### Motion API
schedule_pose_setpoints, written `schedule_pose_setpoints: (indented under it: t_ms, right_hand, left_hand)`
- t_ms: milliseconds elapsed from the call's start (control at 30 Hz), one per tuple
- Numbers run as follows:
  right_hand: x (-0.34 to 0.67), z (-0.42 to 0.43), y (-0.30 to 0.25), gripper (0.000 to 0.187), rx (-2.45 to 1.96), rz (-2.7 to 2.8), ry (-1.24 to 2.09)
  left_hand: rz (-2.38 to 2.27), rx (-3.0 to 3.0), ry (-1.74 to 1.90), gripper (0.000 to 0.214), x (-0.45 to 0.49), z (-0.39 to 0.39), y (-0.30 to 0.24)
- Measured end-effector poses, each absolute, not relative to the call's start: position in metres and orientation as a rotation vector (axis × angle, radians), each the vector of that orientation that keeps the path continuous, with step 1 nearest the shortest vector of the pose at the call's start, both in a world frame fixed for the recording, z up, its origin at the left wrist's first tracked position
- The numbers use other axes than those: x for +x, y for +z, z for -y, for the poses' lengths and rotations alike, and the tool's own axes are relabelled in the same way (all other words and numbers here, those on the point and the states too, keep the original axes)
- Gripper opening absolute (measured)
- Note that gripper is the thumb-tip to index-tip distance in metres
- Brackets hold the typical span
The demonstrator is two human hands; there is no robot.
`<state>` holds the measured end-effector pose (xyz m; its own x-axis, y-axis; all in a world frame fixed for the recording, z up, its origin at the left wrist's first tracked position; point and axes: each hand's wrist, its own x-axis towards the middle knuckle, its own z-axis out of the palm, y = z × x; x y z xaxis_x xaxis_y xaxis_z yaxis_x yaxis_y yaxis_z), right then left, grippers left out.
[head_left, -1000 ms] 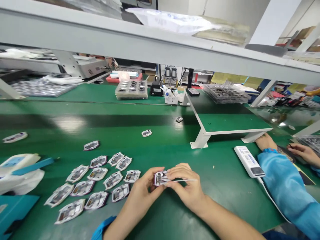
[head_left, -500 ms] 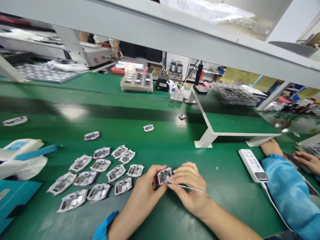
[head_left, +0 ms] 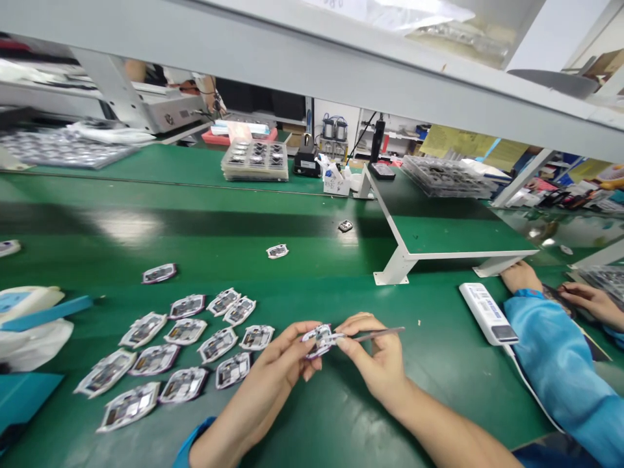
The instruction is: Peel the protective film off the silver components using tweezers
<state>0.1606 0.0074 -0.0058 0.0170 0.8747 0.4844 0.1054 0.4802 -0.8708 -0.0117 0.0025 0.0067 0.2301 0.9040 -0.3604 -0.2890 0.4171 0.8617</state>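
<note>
Between the fingers of my left hand (head_left: 280,364) is a small device housing (head_left: 318,340), with electronic parts showing inside its pale, purple-edged frame. My right hand (head_left: 375,361) pinches thin metal tweezers (head_left: 380,333); their tip end reaches the right side of that housing, and the rear end points right. Whether the tips grip a part is too small to tell. On the green bench to the left of my hands lie several similar open housings (head_left: 185,331), set out in loose rows.
A low green-topped stand (head_left: 453,234) with white legs rises at the right. Near it lie a white cabled device (head_left: 487,313) and a co-worker's blue sleeve (head_left: 560,351). A grey shelf beam (head_left: 292,71) crosses overhead. A white bag (head_left: 39,344) sits at far left.
The tweezers have swung so their rear end now points up and right. My left hand has turned the housing and its fingers have shifted. The camera view has moved slightly right.
</note>
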Motion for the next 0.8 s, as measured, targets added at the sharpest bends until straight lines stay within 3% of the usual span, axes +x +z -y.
schedule_pose_setpoints:
  t_ms: [333,800]
  right_hand:
    - [0.1616,-0.0091,-0.0048,0.005,-0.956,1.463,0.774]
    - [0.1608,-0.0106,-0.0139,0.006,-0.957,1.254,0.905]
  left_hand:
    - [-1.112,0.793,0.950,0.049,-0.0074,-0.0055,0.0056]
    - [-1.012,0.630,0.891,0.046,-0.0040,0.0005,0.0086]
